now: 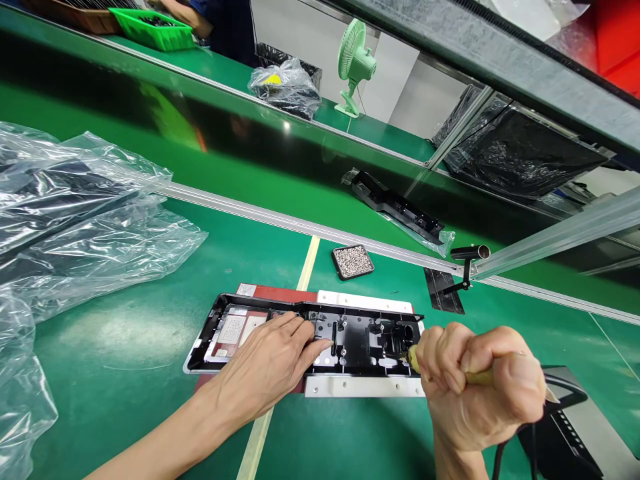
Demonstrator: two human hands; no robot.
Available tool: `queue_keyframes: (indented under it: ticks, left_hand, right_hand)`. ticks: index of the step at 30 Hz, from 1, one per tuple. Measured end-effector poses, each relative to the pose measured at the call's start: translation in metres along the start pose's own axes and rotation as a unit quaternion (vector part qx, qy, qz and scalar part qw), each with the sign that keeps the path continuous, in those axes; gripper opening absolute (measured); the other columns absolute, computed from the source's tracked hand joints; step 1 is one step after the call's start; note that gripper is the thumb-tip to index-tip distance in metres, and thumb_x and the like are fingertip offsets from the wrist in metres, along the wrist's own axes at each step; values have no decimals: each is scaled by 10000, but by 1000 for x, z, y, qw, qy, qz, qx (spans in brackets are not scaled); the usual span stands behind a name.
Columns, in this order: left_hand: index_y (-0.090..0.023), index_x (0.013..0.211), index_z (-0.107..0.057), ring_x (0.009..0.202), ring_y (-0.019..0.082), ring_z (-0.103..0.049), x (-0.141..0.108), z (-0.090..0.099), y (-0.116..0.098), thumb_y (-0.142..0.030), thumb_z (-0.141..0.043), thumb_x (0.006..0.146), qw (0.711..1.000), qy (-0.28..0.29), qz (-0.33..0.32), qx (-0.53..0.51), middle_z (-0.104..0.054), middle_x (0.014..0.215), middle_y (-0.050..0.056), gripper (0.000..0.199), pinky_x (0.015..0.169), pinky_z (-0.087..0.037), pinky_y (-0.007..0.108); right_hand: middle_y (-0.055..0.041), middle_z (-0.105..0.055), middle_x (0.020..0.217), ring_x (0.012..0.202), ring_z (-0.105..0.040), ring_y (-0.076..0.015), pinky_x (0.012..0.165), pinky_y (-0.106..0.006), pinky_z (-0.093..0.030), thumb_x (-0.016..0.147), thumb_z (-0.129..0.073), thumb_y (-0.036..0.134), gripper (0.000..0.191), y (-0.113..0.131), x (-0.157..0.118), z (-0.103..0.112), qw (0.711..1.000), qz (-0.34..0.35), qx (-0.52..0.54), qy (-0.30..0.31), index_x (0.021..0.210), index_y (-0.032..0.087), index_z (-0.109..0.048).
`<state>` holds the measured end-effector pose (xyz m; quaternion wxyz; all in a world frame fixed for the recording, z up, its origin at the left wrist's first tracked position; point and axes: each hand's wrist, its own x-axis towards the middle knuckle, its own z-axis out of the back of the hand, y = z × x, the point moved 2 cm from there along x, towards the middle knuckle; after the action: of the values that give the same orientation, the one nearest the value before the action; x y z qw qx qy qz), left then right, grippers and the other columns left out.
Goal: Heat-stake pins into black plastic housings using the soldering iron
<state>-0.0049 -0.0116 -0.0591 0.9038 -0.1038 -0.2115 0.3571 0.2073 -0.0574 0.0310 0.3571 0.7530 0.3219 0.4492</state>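
A long black plastic housing lies in a fixture with white blocks and a red base. My left hand rests on the middle of the housing, palm down, its fingers spread a little and holding nothing. In a fist, my right hand grips a yellow-handled tool at the housing's right end. The tool's tip is hard to make out among the black parts there.
Behind the fixture sits a small tray of metal screws. Plastic-wrapped parts cover the left side. A black part lies beyond the metal rail, near a slanted post. A black device stands at right.
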Motion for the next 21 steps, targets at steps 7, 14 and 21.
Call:
queue_keyframes:
  ticks: [7,14,21]
  left_hand:
    - [-204,797,-545,661,202,-549,0,1,0,-365,-406,1100,1000,1,4,1,-574,689,-1,371,636,-428,357]
    - [-206,811,-538,681,225,-571,0,0,1,-343,-443,1088,1000,9,4,-4,-582,707,2,323,639,-428,371]
    - [-214,841,-532,696,231,-568,-3,-3,4,-306,-456,1082,1000,21,1,-6,-582,735,1,270,636,-421,378]
  right_hand:
    - [78,-345,445,367,-260,-87,364,-196,-289,944,-471,315,291,0,0,-1,1000,4,-2,-5,696,221,-590]
    - [78,-341,439,363,-251,-84,357,-194,-278,936,-495,325,294,1,0,-3,1000,2,-8,-15,673,219,-574]
    - [79,-334,439,365,-252,-89,352,-200,-278,936,-491,335,295,0,0,-2,1000,0,-3,-15,677,221,-573]
